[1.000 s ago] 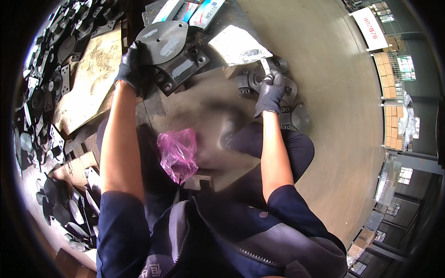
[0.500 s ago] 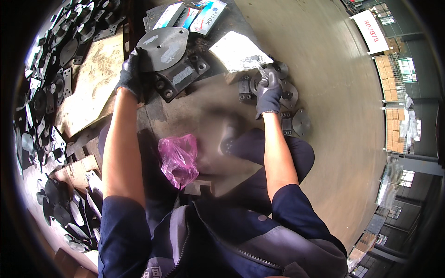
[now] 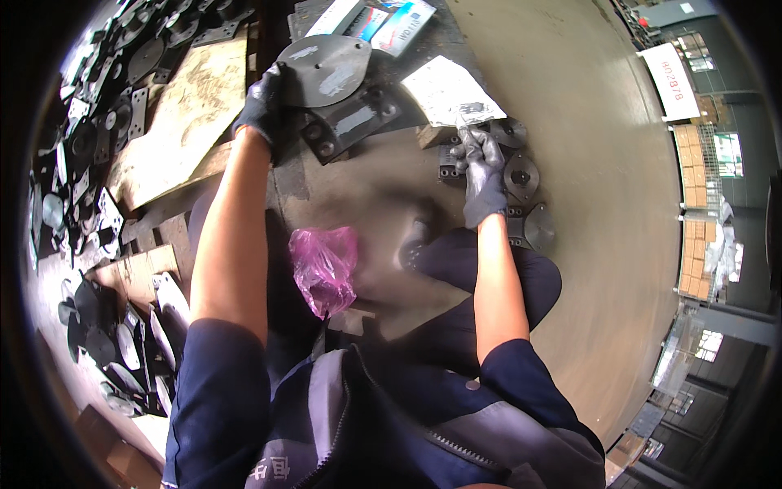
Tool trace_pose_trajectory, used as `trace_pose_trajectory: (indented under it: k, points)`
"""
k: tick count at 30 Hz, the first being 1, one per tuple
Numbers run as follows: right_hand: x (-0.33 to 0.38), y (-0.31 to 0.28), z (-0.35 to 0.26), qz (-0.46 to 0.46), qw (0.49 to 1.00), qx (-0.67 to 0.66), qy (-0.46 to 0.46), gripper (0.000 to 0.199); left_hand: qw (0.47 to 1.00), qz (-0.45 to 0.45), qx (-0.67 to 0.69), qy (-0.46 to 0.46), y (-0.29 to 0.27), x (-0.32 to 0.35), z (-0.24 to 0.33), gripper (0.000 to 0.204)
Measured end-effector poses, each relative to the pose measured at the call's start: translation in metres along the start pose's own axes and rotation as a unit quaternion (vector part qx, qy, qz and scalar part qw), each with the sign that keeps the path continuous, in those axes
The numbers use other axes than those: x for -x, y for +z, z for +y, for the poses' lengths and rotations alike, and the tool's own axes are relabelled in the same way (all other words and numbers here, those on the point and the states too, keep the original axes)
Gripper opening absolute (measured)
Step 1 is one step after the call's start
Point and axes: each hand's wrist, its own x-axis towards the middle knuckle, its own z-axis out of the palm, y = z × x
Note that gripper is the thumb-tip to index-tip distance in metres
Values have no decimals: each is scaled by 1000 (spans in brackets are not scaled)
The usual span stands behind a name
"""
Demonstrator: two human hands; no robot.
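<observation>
Surroundings: pink plastic bag (image 3: 324,267) lay on the floor (image 3: 603,244) betw. the person's legs. Loose dark metal parts (image 3: 90,147) piled far left beside a wooden board (image 3: 183,106); flat boxes (image 3: 383,20) at top. A white sheet (image 3: 448,90) lay just above the small flanges, partly over them.

Left hand (image 3: 262,104), gloved, grip clenched on the edge of a round dark metal plate (image 3: 326,69), tilted, resting on a dark block w/ bolt holes (image 3: 352,122). Right hand (image 3: 481,175), gloved, lay on a cluster of small dark round flanges (image 3: 521,175) on the floor; whether its grip was closed — cannot tell.
</observation>
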Motion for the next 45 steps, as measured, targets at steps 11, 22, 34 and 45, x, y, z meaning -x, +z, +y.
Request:
trace_pose_trajectory:
  k: [11,22,34,45]
  points:
    - [23,84,12,-48,892,250,-375,45,937,6,-309,165,-11,-6,1,44]
    - [31,80,22,-24,862,360,-357,30,950,-4,-289,121,-11,-6,-1,49]
    - [25,94,29,-51,989,-91,-104,19,990,20,-142,4,-2,-1,2,46]
    - [22,97,27,-42,975,-216,38,23,972,14,-223,75,-8,-12,-1,54]
